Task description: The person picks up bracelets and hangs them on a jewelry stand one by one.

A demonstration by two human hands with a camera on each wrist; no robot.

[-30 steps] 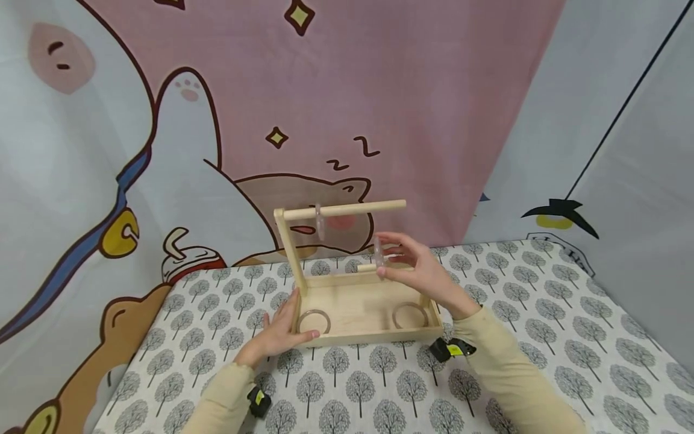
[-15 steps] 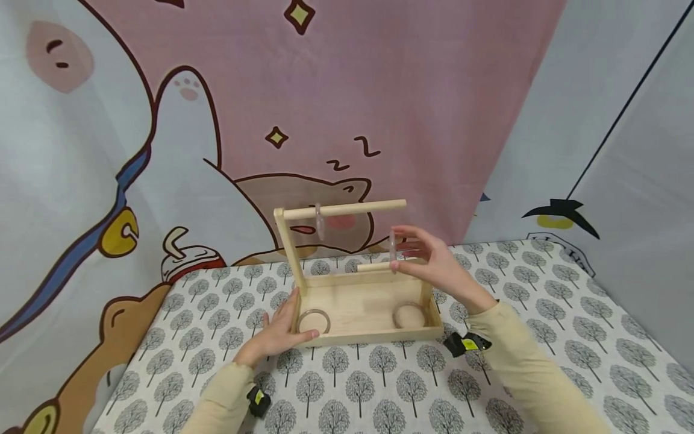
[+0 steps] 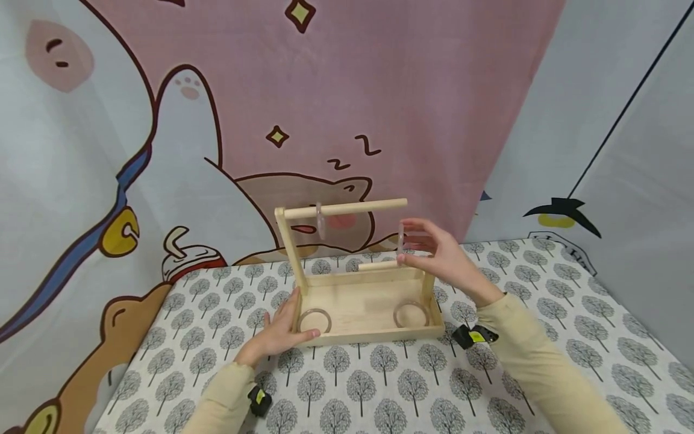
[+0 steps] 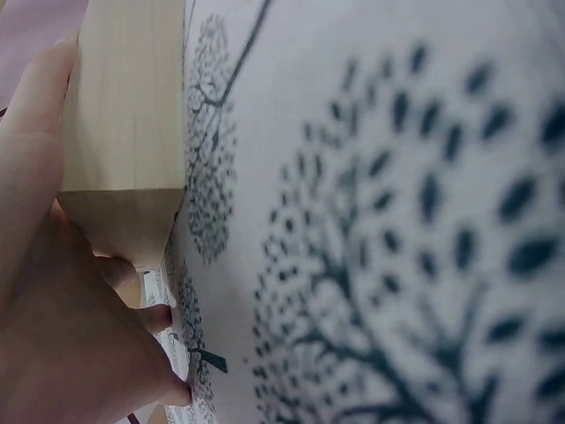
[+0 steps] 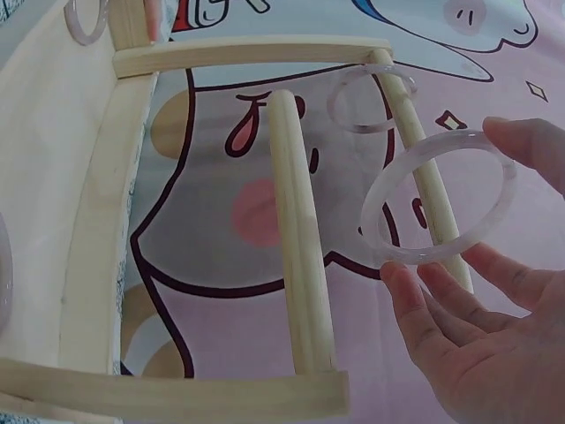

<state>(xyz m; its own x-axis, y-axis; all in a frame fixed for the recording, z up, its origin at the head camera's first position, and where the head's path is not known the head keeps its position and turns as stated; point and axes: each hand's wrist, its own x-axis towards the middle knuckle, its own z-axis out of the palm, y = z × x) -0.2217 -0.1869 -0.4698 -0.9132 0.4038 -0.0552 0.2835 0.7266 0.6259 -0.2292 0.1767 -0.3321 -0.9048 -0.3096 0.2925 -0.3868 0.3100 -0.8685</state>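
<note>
A wooden bangle stand (image 3: pixel 352 301) has a shallow tray base, a long upper rod (image 3: pixel 358 208) and a short lower rod (image 5: pixel 300 238). My right hand (image 3: pixel 447 259) pinches a pale translucent bangle (image 5: pixel 375 205) between thumb and fingertips. In the right wrist view, that bangle is beside the lower rod, apart from it, and overlaps the upper rod in sight. Another bangle (image 3: pixel 320 223) hangs on the upper rod. My left hand (image 3: pixel 279 328) grips the tray's left front corner, thumb over the front edge and fingers along the side; the left wrist view shows this wooden corner (image 4: pixel 128 106) close up.
Two more bangles lie in the tray, one at the left (image 3: pixel 328 319) and one at the right (image 3: pixel 396 316). A tree-print cloth (image 3: pixel 336 392) covers the table. Behind it hangs a pink cartoon curtain (image 3: pixel 434 108).
My right hand has moved right and slightly up with the bangle, away from the short rod's free end toward its post. My left hand and the stand have stayed in place.
</note>
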